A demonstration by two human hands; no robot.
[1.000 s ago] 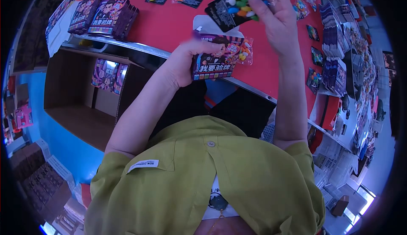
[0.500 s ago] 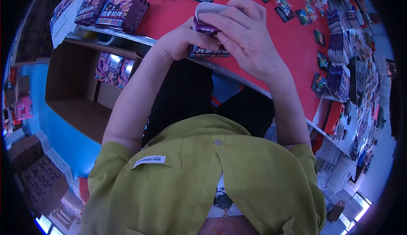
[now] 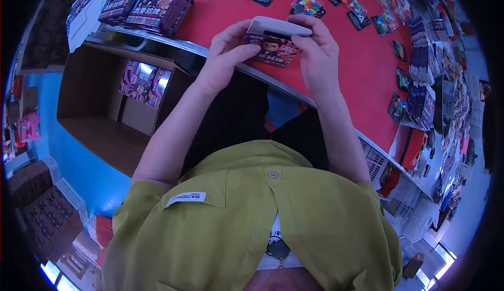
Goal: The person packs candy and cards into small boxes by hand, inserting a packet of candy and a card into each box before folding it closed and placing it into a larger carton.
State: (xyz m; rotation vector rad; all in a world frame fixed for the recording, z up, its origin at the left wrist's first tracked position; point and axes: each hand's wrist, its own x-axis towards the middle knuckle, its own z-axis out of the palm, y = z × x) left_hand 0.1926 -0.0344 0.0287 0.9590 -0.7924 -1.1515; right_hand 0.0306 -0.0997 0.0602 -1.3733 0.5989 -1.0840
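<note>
Both hands hold a small purple printed box (image 3: 273, 49) over the near edge of the red table (image 3: 362, 65). My left hand (image 3: 226, 54) grips its left side from below. My right hand (image 3: 317, 49) holds its right end, thumb and fingers on the white top flap (image 3: 278, 27), which lies nearly flat over the box. The candy bag held earlier is out of sight.
Several candy bags (image 3: 307, 4) lie on the far part of the table. Purple boxes (image 3: 157, 4) are stacked at the far left. An open cardboard carton (image 3: 105, 107) with purple boxes inside stands below, left. Card stacks (image 3: 420, 60) line the right side.
My right hand brought the candy bag down to the box and the bag went out of sight. The box has tilted and the white flap is now down over its top.
</note>
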